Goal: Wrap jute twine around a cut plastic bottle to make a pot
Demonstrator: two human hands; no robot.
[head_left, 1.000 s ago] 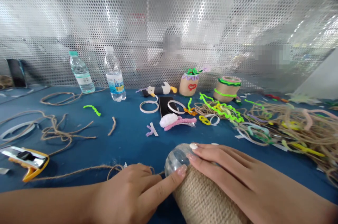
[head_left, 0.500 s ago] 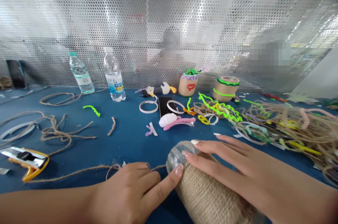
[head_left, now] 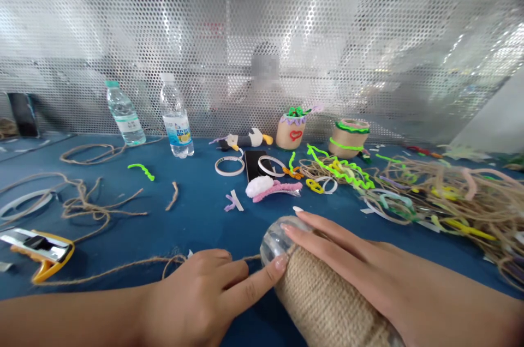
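A plastic bottle wrapped in jute twine (head_left: 323,287) lies tilted in front of me, its clear end (head_left: 273,240) bare and pointing away. My right hand (head_left: 360,270) lies over its upper right side, fingers long and close together, gripping it; the thumb is hidden. With an outstretched index finger, my left hand (head_left: 204,292) presses the edge of the wrapping. Its other fingers are curled round the jute twine (head_left: 252,257), which runs from the bottle to behind that hand and on across the table.
A yellow utility knife (head_left: 45,249) lies at left, near loose twine (head_left: 88,202). Two water bottles (head_left: 177,123) stand behind. Tape rolls (head_left: 229,166), a phone (head_left: 252,164), a pink hair clip (head_left: 274,189) and two decorated pots (head_left: 290,133) are ahead. Tangled twine (head_left: 446,189) covers the right side.
My right hand's fingers have drawn closer together and slid round the bottle toward the right. My left index finger stays pressed at the wrapping's edge.
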